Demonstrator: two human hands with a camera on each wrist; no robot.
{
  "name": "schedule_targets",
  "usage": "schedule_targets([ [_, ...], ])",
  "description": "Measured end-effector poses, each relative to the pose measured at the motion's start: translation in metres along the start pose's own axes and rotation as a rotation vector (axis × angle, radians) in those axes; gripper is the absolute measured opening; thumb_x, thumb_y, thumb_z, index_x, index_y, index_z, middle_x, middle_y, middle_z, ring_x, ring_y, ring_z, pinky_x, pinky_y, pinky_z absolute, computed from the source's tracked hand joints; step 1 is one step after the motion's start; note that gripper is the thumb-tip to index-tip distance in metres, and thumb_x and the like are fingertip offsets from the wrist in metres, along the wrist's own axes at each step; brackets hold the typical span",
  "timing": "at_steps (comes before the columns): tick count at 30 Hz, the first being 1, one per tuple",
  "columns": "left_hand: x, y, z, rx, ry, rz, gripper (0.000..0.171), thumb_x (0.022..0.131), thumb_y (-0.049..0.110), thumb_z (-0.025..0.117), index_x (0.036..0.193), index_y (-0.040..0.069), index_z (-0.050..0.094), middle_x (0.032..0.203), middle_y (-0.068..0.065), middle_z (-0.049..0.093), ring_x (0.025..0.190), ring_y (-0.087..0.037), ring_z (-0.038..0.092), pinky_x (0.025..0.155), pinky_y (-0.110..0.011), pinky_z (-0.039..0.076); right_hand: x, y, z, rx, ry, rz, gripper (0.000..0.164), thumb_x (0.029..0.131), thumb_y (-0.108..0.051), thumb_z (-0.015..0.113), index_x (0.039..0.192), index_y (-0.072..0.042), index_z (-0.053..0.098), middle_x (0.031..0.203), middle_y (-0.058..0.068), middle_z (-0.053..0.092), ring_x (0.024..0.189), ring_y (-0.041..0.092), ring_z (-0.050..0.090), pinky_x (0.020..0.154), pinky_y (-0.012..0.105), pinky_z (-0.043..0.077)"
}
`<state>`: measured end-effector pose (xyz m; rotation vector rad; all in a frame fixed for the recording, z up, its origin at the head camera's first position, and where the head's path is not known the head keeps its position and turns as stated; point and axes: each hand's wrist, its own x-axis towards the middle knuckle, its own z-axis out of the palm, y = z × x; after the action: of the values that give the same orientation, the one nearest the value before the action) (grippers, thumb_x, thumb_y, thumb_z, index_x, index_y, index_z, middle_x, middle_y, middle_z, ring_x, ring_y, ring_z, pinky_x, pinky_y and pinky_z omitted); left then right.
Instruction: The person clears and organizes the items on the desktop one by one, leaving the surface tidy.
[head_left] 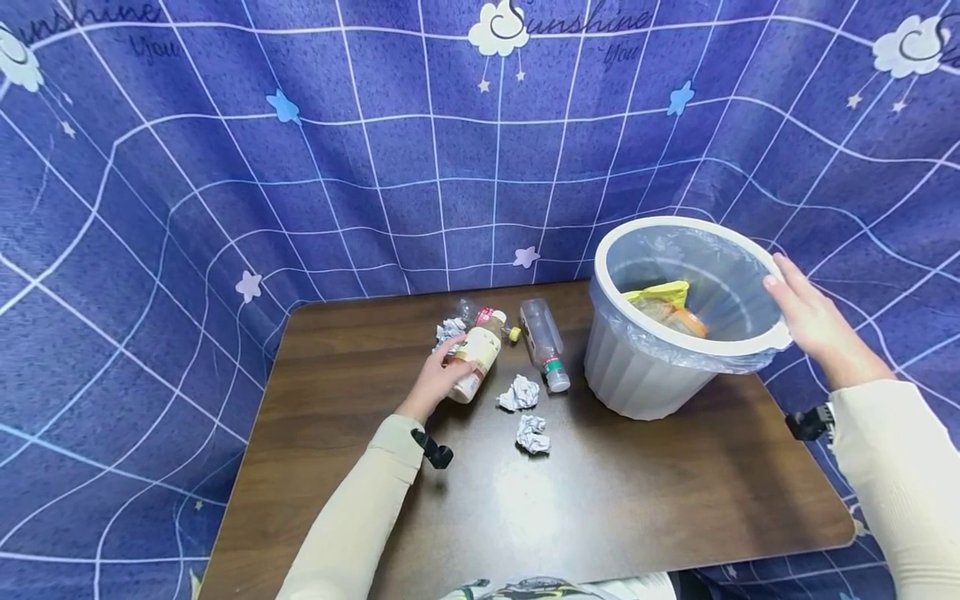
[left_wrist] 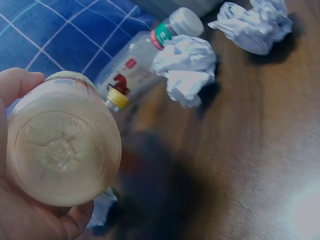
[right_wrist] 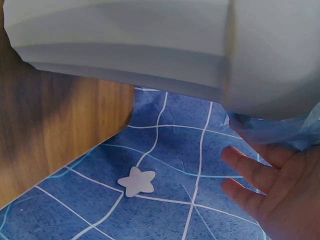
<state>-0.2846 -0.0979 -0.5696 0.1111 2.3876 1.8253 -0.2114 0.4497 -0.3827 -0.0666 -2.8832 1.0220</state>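
Glare whitens the brown wood-grain tabletop [head_left: 337, 417] at six o'clock in the bright head view, four o'clock in the softer left-wrist view, the right-wrist one dimmer.

head view overlooks bottle [head_left: 480, 353], left wrist closer

Bare left hand [head_left: 437, 379] and bare right hand [head_left: 813, 321]; left sleeve [head_left: 348, 525] long, cream, ending in a plain cuff; right sleeve [head_left: 892, 475] likewise cream and long; left wrist fitted with a small black blocky module [head_left: 435, 451] on a dark strap; right wrist bears a similar black unit [head_left: 810, 422]; whitish garment [head_left: 543, 590] at the lower edge, printed in dark and greenish shapes, detail cut off.
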Motion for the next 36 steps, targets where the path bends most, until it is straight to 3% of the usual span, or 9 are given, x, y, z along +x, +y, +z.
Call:
schedule_targets([
  [11, 0.016, 0.036, 0.003, -0.019, 0.005, 0.040, 0.063, 0.085, 0.018, 0.075, 0.144, 0.026, 0.055, 0.125, -0.022, 0.056, 0.091, -0.026, 0.060, 0.066, -0.033, 0.056, -0.001, -0.001, 0.000, -0.003, -0.001, 0.002, 0.064, 0.109, -0.044, 0.021, 0.163, -0.018, -0.001, 0.163, 0.026, 0.002, 0.142, 0.063, 0.007, 0.114, 0.072, 0.007],
  [21, 0.027, 0.072, 0.003, -0.066, -0.031, 0.100, 0.061, 0.086, 0.016, 0.077, 0.143, 0.026, 0.056, 0.121, -0.020, 0.057, 0.088, -0.027, 0.062, 0.061, -0.035, 0.058, -0.001, -0.002, 0.000, -0.012, -0.011, 0.007, 0.063, 0.110, -0.044, 0.022, 0.162, -0.017, -0.002, 0.164, 0.025, 0.000, 0.141, 0.064, 0.007, 0.113, 0.073, 0.008],
  [36, 0.042, 0.127, 0.011, -0.040, -0.049, 0.186, 0.058, 0.089, 0.021, 0.076, 0.142, 0.029, 0.055, 0.122, -0.019, 0.062, 0.093, -0.028, 0.066, 0.066, -0.040, 0.060, -0.001, -0.003, 0.000, -0.017, -0.009, 0.005, 0.063, 0.110, -0.043, 0.021, 0.162, -0.017, -0.002, 0.164, 0.025, 0.000, 0.142, 0.063, 0.006, 0.114, 0.072, 0.007],
])
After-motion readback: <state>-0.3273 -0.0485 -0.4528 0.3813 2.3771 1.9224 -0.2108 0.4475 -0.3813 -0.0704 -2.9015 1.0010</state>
